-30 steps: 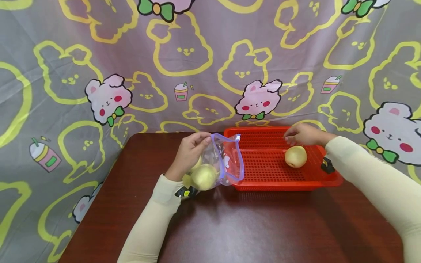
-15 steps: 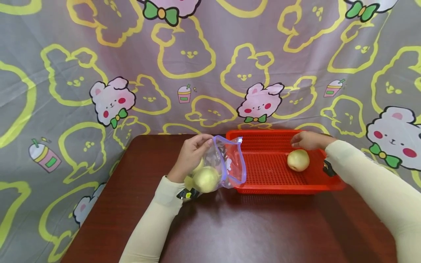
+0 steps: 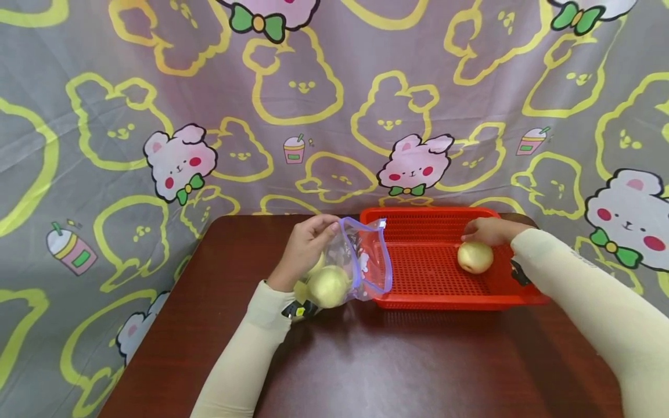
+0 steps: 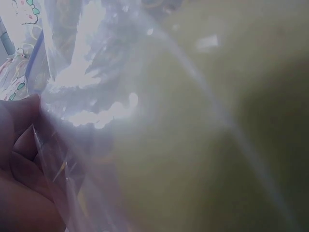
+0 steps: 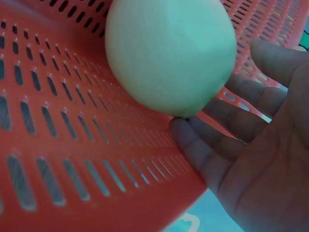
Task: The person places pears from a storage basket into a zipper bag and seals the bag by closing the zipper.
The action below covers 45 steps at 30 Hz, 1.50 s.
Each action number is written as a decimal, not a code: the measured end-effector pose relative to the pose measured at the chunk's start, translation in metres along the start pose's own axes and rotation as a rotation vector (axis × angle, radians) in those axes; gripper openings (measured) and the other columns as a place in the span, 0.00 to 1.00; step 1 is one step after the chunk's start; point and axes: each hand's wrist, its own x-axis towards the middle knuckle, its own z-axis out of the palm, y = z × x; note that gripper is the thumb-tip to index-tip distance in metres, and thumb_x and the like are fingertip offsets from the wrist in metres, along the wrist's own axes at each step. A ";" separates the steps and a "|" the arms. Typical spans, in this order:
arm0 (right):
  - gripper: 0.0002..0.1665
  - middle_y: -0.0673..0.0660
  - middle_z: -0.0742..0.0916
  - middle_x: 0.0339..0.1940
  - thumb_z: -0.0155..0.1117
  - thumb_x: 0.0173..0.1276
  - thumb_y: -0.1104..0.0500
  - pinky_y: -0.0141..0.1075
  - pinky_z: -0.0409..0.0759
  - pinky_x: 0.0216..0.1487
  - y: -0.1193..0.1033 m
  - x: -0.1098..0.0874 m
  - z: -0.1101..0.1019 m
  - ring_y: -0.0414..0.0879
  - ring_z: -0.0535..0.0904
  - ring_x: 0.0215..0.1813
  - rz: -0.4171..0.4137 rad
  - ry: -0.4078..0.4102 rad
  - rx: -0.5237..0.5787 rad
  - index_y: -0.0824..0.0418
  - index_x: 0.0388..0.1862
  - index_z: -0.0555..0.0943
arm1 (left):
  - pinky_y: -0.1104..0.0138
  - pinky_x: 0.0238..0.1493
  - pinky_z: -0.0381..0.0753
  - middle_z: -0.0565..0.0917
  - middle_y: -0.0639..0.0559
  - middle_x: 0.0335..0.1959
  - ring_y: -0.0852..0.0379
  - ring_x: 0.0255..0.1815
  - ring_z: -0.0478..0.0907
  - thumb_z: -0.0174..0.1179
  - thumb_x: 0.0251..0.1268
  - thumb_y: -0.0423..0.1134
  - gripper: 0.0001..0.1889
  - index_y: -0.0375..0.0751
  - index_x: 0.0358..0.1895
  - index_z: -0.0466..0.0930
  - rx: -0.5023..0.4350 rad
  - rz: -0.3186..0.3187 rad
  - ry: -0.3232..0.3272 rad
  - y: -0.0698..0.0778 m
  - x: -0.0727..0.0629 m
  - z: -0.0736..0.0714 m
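Note:
My left hand (image 3: 305, 247) pinches the edge of a clear zip bag (image 3: 342, 247) with a purple-trimmed, gaping mouth. Inside the bag lies a round yellow apple (image 3: 328, 286), with more yellow fruit partly hidden behind it. The bag's film fills much of the left wrist view, close to my thumb (image 4: 21, 113). My right hand (image 3: 488, 230) is down in the red plastic basket (image 3: 428, 299), at the far side of another yellow apple (image 3: 475, 257). In the right wrist view its fingers (image 5: 198, 147) are spread and reach behind and beneath the apple; whether they touch it is hard to tell.
The basket, with slotted walls and floor, stands on a dark reddish-brown table (image 3: 397, 360). A grey curtain (image 3: 334, 87) with cartoon rabbits hangs behind and to the left. The bag's mouth overlaps the basket's left end.
My right hand has shifted slightly right and lowered behind the apple in the basket. My left hand keeps its hold on the bag. The head view has tilted up a little.

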 end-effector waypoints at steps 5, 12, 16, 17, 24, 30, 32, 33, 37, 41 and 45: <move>0.26 0.70 0.82 0.50 0.53 0.75 0.51 0.58 0.71 0.55 -0.004 0.002 0.005 0.67 0.76 0.55 0.045 -0.035 -0.070 0.74 0.54 0.78 | 0.68 0.34 0.73 0.81 0.47 0.26 0.58 0.28 0.72 0.57 0.70 0.29 0.07 0.28 0.43 0.82 0.010 0.000 -0.001 -0.002 -0.003 0.001; 0.23 0.70 0.83 0.49 0.53 0.74 0.54 0.54 0.74 0.52 -0.007 0.000 -0.002 0.62 0.78 0.51 0.066 -0.018 -0.096 0.74 0.53 0.79 | 0.68 0.34 0.74 0.83 0.43 0.28 0.61 0.29 0.73 0.58 0.69 0.28 0.07 0.27 0.43 0.82 0.003 0.026 0.005 -0.002 -0.002 0.003; 0.20 0.70 0.82 0.49 0.50 0.66 0.67 0.45 0.76 0.42 -0.011 -0.002 -0.008 0.55 0.77 0.43 0.047 -0.054 -0.051 0.74 0.53 0.79 | 0.68 0.34 0.75 0.84 0.43 0.29 0.61 0.28 0.73 0.58 0.69 0.28 0.07 0.27 0.43 0.82 0.009 0.022 0.008 -0.001 -0.001 0.001; 0.20 0.69 0.82 0.49 0.50 0.63 0.69 0.43 0.75 0.40 -0.012 -0.003 -0.010 0.54 0.76 0.42 0.040 -0.070 -0.041 0.74 0.52 0.79 | 0.68 0.34 0.75 0.84 0.43 0.30 0.61 0.28 0.74 0.58 0.69 0.28 0.07 0.27 0.43 0.82 0.009 0.021 0.008 -0.001 -0.001 0.001; 0.16 0.59 0.85 0.40 0.58 0.58 0.72 0.41 0.78 0.37 -0.015 -0.003 -0.010 0.49 0.77 0.37 -0.053 -0.143 0.024 0.72 0.46 0.82 | 0.68 0.35 0.76 0.84 0.38 0.32 0.60 0.29 0.75 0.58 0.69 0.27 0.07 0.26 0.44 0.82 0.008 0.024 0.003 0.001 -0.001 -0.001; 0.18 0.64 0.84 0.48 0.64 0.67 0.63 0.50 0.79 0.48 -0.024 0.002 -0.004 0.59 0.80 0.49 -0.054 -0.157 0.025 0.72 0.52 0.80 | 0.69 0.35 0.75 0.84 0.36 0.31 0.59 0.29 0.75 0.58 0.68 0.27 0.07 0.25 0.43 0.82 0.010 0.029 0.002 0.003 -0.001 -0.001; 0.24 0.66 0.82 0.53 0.65 0.67 0.56 0.54 0.75 0.54 -0.031 0.006 -0.003 0.63 0.76 0.56 -0.043 -0.142 -0.010 0.71 0.56 0.78 | 0.69 0.35 0.75 0.84 0.37 0.31 0.57 0.29 0.75 0.58 0.68 0.26 0.07 0.25 0.43 0.82 0.014 0.033 0.003 0.003 -0.001 -0.001; 0.28 0.67 0.81 0.55 0.65 0.68 0.52 0.56 0.72 0.57 -0.035 0.008 -0.001 0.64 0.75 0.59 -0.026 -0.138 -0.016 0.71 0.58 0.77 | 0.69 0.35 0.75 0.84 0.38 0.31 0.54 0.29 0.76 0.58 0.68 0.26 0.07 0.25 0.43 0.82 0.015 0.035 0.004 0.004 -0.001 -0.001; 0.43 0.69 0.77 0.62 0.62 0.66 0.38 0.61 0.64 0.62 -0.052 0.019 0.004 0.67 0.68 0.65 0.015 -0.132 -0.049 0.71 0.65 0.72 | 0.70 0.35 0.75 0.85 0.37 0.32 0.42 0.29 0.77 0.58 0.68 0.26 0.07 0.24 0.43 0.81 0.007 0.036 0.006 0.004 0.000 0.000; 0.49 0.68 0.76 0.63 0.66 0.60 0.33 0.62 0.64 0.62 -0.062 0.028 0.016 0.65 0.68 0.65 0.065 -0.146 -0.070 0.67 0.68 0.70 | 0.71 0.35 0.75 0.85 0.33 0.34 0.39 0.30 0.77 0.58 0.68 0.27 0.08 0.24 0.44 0.81 0.003 0.026 0.007 0.003 0.001 0.001; 0.46 0.66 0.79 0.59 0.74 0.55 0.41 0.60 0.67 0.61 -0.066 0.032 0.028 0.62 0.72 0.60 0.065 -0.135 -0.142 0.65 0.67 0.72 | 0.70 0.34 0.75 0.85 0.34 0.33 0.48 0.29 0.77 0.58 0.68 0.27 0.07 0.24 0.43 0.81 0.010 0.025 0.011 0.003 0.002 0.003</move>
